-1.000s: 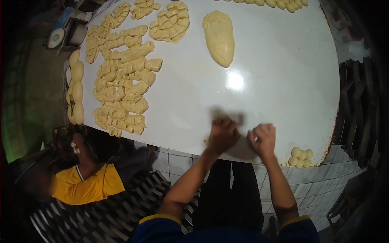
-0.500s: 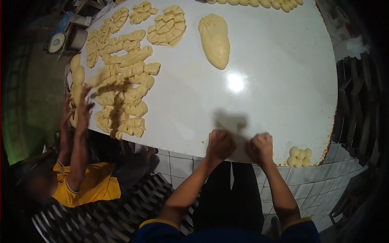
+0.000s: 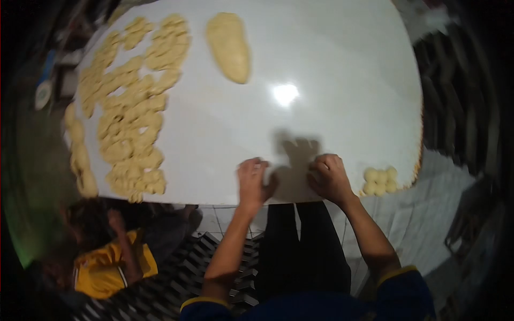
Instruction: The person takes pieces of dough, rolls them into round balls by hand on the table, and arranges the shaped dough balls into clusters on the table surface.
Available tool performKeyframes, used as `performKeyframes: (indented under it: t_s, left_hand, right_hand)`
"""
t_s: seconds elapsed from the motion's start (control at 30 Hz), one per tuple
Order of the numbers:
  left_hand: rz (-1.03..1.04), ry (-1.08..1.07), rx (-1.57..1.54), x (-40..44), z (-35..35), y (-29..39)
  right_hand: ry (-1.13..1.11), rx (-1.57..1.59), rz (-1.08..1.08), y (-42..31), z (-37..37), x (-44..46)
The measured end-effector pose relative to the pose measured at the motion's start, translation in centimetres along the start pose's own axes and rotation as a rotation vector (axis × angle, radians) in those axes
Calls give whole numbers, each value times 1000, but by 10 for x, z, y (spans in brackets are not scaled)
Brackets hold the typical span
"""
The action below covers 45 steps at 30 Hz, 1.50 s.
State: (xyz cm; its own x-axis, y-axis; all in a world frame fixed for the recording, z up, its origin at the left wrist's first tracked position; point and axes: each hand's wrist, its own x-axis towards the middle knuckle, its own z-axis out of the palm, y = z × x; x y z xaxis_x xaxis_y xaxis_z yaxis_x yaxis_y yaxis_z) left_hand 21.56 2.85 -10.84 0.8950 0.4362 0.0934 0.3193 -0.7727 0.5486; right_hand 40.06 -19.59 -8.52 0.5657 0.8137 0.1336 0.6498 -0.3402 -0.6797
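Note:
My left hand [image 3: 254,183] is over the near edge of the white table, its fingers loosely bent and the thumb held apart. To its right, my right hand [image 3: 329,179] is in a similar pose, fingers bent and thumb spread. Nothing can be made out in either hand, though motion blurs the fingertips. A cluster of several small dough balls [image 3: 380,181] sits by the near right corner, just right of my right hand. Farther back lies one large oblong piece of dough [image 3: 229,48].
Many cut dough pieces [image 3: 131,123] cover the left of the white table [image 3: 342,107]. Long dough rolls [image 3: 79,150] line its left edge. A person in a yellow shirt [image 3: 115,265] is at the lower left. Dark stacked racks [image 3: 455,96] stand at the right.
My fists have loosened and my thumbs moved away from the fingers. My view has shifted, so the dough appears farther left. The other person's arms have come down from the table's left edge.

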Motion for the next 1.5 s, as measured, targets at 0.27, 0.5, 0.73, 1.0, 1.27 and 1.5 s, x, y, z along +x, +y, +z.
performKeyframes:
  t_s: [0.27, 0.5, 0.73, 1.0, 1.27, 1.5]
  left_hand:
    - [-170, -244, -92, -7, -55, 12]
    - [-243, -361, -122, 37, -69, 62]
    - [156, -364, -459, 104, 61, 241]
    - [87, -510, -352, 110, 133, 296]
    - [108, -464, -381, 93, 130, 277]
    - [158, -466, -597, 90, 119, 255]
  right_hand:
    - [-194, 71, 120, 23, -52, -17]
    - [-147, 344, 380, 45, -153, -29]
    - [42, 222, 442, 105, -216, -81]
    - [-5, 181, 379, 137, -196, -103]
    - [89, 85, 156, 130, -180, -107]
    - [20, 323, 289, 112, -190, -99]
